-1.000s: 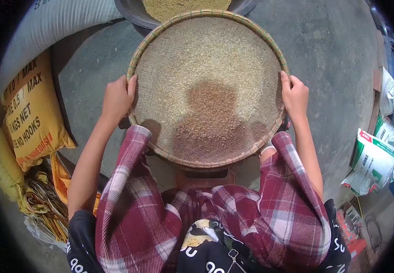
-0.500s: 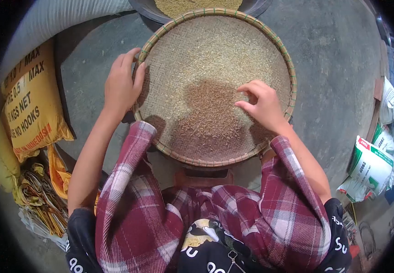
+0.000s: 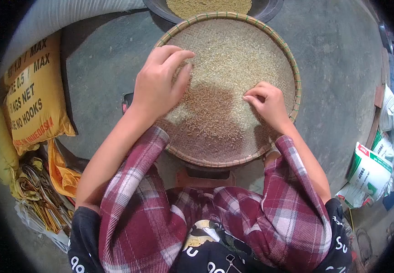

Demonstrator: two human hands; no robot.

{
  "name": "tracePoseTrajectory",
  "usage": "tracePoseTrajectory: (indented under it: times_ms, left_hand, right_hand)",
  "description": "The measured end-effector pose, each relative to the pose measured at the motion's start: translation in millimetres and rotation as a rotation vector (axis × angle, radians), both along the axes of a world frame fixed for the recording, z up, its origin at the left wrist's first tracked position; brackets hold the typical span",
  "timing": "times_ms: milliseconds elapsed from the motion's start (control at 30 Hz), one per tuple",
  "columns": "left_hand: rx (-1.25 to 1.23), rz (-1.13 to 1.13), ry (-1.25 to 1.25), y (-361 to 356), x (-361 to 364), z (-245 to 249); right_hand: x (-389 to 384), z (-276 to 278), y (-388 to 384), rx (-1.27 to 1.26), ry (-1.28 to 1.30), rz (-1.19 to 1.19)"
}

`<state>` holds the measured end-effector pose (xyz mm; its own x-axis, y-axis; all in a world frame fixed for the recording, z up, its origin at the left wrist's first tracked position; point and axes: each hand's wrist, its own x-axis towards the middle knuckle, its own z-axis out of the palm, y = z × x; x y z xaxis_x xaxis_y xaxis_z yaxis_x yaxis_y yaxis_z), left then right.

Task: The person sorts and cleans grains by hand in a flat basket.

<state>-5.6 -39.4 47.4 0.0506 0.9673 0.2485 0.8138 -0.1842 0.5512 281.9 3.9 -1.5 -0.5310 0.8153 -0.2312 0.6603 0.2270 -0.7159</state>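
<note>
A round woven tray (image 3: 297,75) with a green-bound rim lies in front of me, with pale grain (image 3: 233,50) spread over it and shadow across its near half. Over the tray's left part, my left hand (image 3: 160,79) is held with thumb and fingers apart, nothing seen between them. My right hand (image 3: 269,102) is over the right part of the grain, thumb and forefinger pinched together; whatever is between the fingertips is too small to make out.
Beyond the tray is a dark basin (image 3: 274,10) of yellowish grain. Yellow printed sacks (image 3: 35,95) and folded bags (image 3: 42,195) stand at the left. White and green bags (image 3: 370,170) lie at the right. A reddish stool (image 3: 204,179) is below the tray.
My left hand has moved from the tray's left rim inward over the grain. The fingertips of my right hand have closed together. The view has shifted slightly.
</note>
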Motion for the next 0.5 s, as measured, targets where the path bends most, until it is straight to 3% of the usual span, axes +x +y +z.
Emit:
tracePoseTrajectory:
  times_ms: [133,300,367,500]
  left_hand:
    - [-0.021,-0.042,-0.017,2.7,5.0,-17.1]
    - [-0.292,-0.187,-0.04,-1.1,22.1,-39.8]
    - [-0.314,-0.216,-0.017,-6.0,29.8,-43.2]
    - [-0.344,-0.292,-0.076,-7.6,42.2,-46.0]
  right_hand:
    - [-0.1,0.7,3.0,0.017,0.012,0.006]
    - [-3.1,14.8,13.0,-0.008,0.003,0.019]
    - [-2.2,29.7,30.5,-0.197,-0.134,0.162]
    - [-32.5,69.9,110.2,-0.013,-0.005,0.126]
